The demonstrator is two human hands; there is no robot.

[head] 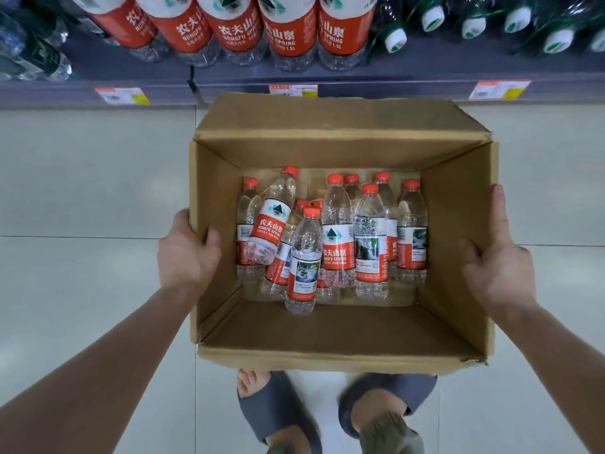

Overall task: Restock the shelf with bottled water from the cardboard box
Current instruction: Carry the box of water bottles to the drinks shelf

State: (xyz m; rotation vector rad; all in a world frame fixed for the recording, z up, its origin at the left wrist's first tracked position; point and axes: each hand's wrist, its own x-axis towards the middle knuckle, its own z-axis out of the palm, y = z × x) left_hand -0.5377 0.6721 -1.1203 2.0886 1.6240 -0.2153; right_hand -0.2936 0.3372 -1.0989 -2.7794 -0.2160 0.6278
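An open cardboard box [327, 335] fills the centre of the head view, just in front of the low shelf [294, 77]. Several small water bottles [337, 231] with red caps and red labels lie loose on its bottom, some leaning over others. My left hand [186, 247] grips the box's left wall, thumb inside the rim. On the right wall my right hand [497, 253] presses flat against the outside.
The shelf carries large red-labelled 1.5 L bottles [281, 31] at the back centre, green-capped bottles [474, 24] to the right and dark bottles [29, 54] at left. Price tags [122, 95] line the shelf edge. My sandalled feet [271, 407] stand on pale floor tiles below the box.
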